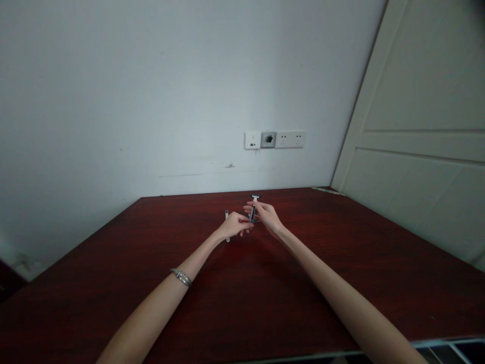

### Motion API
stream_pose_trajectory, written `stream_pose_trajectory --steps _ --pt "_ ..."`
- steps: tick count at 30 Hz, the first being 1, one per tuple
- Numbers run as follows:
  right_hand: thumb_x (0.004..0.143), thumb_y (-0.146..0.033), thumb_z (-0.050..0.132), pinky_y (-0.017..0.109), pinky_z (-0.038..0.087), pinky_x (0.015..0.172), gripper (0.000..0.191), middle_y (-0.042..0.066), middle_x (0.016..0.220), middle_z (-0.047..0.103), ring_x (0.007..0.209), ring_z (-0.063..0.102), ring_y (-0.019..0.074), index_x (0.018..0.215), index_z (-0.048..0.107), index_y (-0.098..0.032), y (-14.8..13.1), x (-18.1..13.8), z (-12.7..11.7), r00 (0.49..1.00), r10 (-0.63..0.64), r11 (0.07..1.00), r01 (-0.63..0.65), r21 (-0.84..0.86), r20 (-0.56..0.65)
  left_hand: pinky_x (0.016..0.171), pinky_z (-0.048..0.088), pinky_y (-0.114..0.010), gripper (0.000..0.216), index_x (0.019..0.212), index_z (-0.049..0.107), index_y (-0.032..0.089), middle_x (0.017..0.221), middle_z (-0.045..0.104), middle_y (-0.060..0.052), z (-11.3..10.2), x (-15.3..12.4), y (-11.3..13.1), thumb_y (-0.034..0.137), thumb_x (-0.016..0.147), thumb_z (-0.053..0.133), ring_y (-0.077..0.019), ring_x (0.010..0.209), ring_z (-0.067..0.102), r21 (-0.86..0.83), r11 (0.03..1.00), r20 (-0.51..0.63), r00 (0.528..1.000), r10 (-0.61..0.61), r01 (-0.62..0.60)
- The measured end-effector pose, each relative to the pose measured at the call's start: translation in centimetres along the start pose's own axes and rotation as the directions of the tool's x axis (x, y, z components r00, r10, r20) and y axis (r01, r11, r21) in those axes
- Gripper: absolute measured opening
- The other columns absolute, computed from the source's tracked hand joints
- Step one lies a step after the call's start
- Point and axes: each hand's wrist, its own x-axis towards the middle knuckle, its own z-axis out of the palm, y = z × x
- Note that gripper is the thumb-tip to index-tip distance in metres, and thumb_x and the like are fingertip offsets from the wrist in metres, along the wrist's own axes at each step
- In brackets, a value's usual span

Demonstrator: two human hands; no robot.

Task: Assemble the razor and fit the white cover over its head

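Gadget [252, 214], slim and T-topped, sits between the left [235, 223] and right hands [268, 216], pinched by both.

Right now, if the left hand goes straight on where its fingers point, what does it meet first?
The left hand would likely meet the device first, which it seems to touch; beyond that, perhaps the right hand. Depth is unclear.

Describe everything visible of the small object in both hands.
The small object is slim, with a dark shaft, pale parts and a wider crosspiece on top. It looks like metal or plastic; which is unclear. It leans slightly from upright; whether it touches the table is unclear. The right hand holds its upper part, the left hand its lower end.
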Motion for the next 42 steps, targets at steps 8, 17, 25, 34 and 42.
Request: stream_pose_trajectory --steps 8,17,25,34,42 --pt "0.084 -0.038 0.052 0.025 0.051 0.062 0.028 0.010 0.081 0.070 0.070 0.066 0.0153 0.085 0.064 -0.013 -0.5 -0.4 0.2 0.999 0.034 0.999 -0.034 0.007 0.003 0.036 0.032 -0.017 0.029 0.073 0.067 0.010 0.063 0.065 -0.005 -1.2 -0.5 0.7 0.039 0.071 0.063 -0.0060 0.040 0.049 0.025 0.999 0.169 0.985 -0.032 0.028" --pt "0.085 -0.037 0.052 0.023 0.049 0.044 0.026 0.000 0.056 0.057 0.050 0.061 0.0130 0.083 0.058 -0.012 -0.2 -1.3 0.5 0.957 0.285 0.949 -0.290 0.123 0.054 0.039 0.030 -0.016 0.052 0.081 0.066 0.007 0.068 0.066 -0.011 -7.9 -1.0 -0.2 0.056 0.077 0.051 -0.0073 0.046 0.052 -0.096 0.975 -0.008 0.979 -0.203 0.202" --pt "0.078 -0.047 0.055 0.016 0.036 0.033 0.032 -0.005 0.052 0.048 0.037 0.046 0.0058 0.080 0.055 -0.015 0.4 -1.6 1.5 0.988 0.150 0.983 -0.152 0.107 0.025 0.070 0.049 -0.026 0.045 0.096 0.060 0.009 0.102 0.064 -0.017 -6.9 0.2 -1.0 0.047 0.087 0.037 -0.0180 0.085 0.064 -0.610 0.762 -0.055 0.948 -0.312 0.216" --pt "0.065 -0.055 0.062 0.013 0.018 0.030 0.041 -0.009 0.049 0.043 0.033 0.030 0.0015 0.072 0.047 -0.018 0.5 -2.6 2.7 0.989 0.107 0.976 -0.125 0.180 0.104 0.087 0.045 -0.033 0.060 0.118 0.046 -0.001 0.117 0.055 -0.025 -3.6 4.3 0.8 0.044 0.090 0.018 -0.0250 0.109 0.054 -0.866 0.441 0.203 0.971 -0.123 0.237" --pt "0.065 -0.053 0.062 0.015 0.014 0.029 0.038 -0.008 0.047 0.042 0.030 0.027 0.0012 0.068 0.047 -0.017 0.8 -2.2 2.4 0.995 0.103 0.981 -0.103 0.163 0.009 0.092 0.041 -0.036 0.063 0.126 0.038 -0.004 0.120 0.052 -0.026 -1.4 5.6 0.6 0.043 0.089 0.018 -0.0257 0.110 0.054 -0.907 0.343 0.223 0.970 -0.100 0.244"
